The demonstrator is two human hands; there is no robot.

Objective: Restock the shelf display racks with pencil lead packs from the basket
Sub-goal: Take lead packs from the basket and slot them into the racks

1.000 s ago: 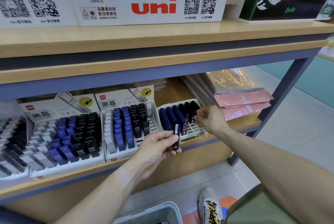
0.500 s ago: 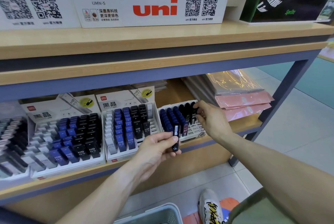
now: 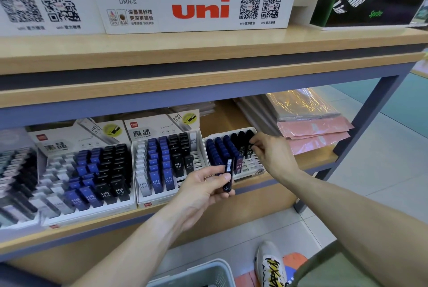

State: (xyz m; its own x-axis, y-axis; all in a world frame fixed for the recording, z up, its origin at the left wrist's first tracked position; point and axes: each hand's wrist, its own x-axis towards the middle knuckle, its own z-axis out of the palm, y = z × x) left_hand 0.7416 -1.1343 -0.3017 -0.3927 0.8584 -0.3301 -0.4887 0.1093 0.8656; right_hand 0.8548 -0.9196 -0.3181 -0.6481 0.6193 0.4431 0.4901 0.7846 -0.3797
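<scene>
My left hand grips a black pencil lead pack upright in front of the lower shelf. My right hand reaches into the small white display rack on the right, its fingertips pinching a black pack in the rack's right-hand row. That rack holds rows of dark blue and black packs. Two larger white racks with white, blue and black HB 0.5 packs stand to its left. The grey basket shows at the bottom edge, below my left arm.
Pink and clear plastic sleeves lie stacked on the shelf right of the small rack. A white uni display box stands on the upper shelf. The shelf's grey leg rises at the right. My shoe is on the tiled floor.
My right hand has moved from the rack's front edge up to the back right row and down onto a black pack. The left hand stays put with its pack.
</scene>
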